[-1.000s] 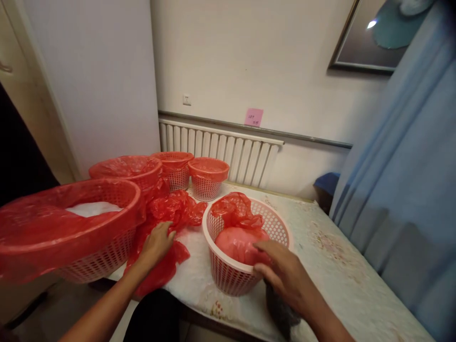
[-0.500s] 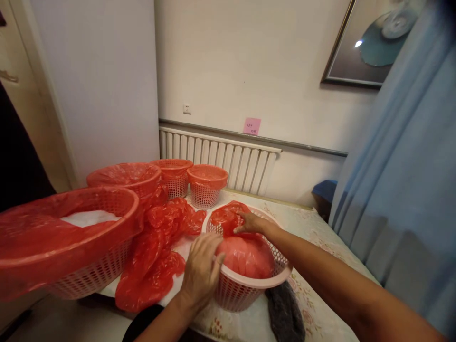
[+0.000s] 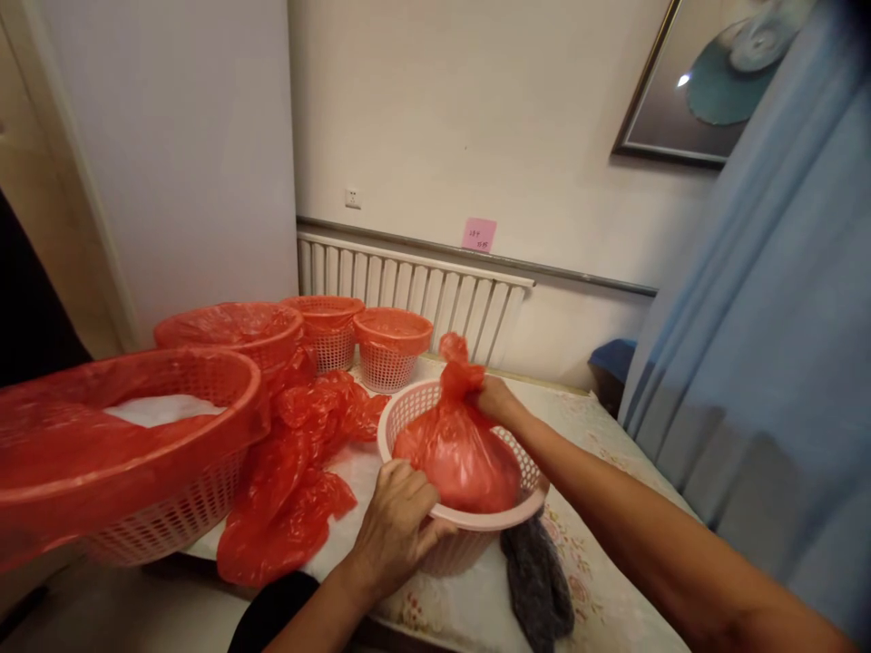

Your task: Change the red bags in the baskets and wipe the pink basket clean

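Center frame: right hand point(image 3: 495, 399) fingers pinching shut the red bag point(image 3: 457, 453) neck, left hand point(image 3: 398, 526) fingers gripping the pink basket point(image 3: 469, 524) rim on the tabletop point(image 3: 612, 508).

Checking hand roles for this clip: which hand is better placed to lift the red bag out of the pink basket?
The right hand, probably: it grips the gathered neck of the red bag from above, while the left hand is clamped on the near rim of the pink basket, steadying it.
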Action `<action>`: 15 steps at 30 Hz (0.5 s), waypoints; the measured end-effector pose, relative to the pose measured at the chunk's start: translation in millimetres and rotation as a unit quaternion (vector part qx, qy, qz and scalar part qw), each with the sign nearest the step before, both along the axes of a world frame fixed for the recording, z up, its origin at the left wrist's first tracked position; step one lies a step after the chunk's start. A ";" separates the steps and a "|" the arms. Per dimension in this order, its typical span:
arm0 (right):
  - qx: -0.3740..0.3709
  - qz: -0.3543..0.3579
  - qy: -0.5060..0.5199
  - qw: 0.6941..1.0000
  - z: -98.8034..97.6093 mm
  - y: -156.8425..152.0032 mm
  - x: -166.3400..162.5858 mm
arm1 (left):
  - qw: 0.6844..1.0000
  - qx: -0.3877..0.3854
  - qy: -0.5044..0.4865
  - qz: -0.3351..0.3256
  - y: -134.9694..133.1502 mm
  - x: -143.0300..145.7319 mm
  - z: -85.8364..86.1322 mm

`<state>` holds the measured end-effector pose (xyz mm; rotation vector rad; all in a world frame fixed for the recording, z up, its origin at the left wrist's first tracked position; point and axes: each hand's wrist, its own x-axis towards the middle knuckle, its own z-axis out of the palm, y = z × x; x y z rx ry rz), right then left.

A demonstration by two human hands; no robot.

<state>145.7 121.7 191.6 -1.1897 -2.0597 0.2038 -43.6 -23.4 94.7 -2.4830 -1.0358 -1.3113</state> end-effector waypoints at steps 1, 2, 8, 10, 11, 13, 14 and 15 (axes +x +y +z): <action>0.013 -0.011 0.008 1.000 9.5 -2.6 6.5 | 1.000 -0.002 -0.001 -0.001 0.1 0.5 0.0; 0.031 -0.023 0.017 0.999 16.5 -7.7 12.1 | 1.000 -0.002 0.001 -0.003 0.3 1.3 0.3; 0.089 0.029 -0.128 0.987 5.2 -56.4 20.9 | 1.000 -0.005 0.006 -0.005 1.0 9.6 3.8; 0.064 0.060 -0.201 0.976 -5.4 -62.6 20.9 | 1.000 -0.005 0.002 -0.012 -0.1 11.0 5.3; 0.047 0.067 -0.220 0.972 -9.0 -62.8 21.9 | 1.000 -0.007 0.003 -0.013 -0.9 11.1 6.2; 0.018 0.078 -0.218 0.973 -11.4 -59.4 26.0 | 1.000 -0.024 0.013 -0.010 -2.7 9.6 9.2; 0.011 0.078 -0.196 0.977 -10.3 -56.8 28.7 | 0.999 -0.041 0.019 -0.010 -3.6 8.2 11.6; 0.011 0.073 -0.166 0.983 -7.8 -54.5 31.5 | 0.998 -0.064 0.021 -0.015 -4.4 6.3 14.7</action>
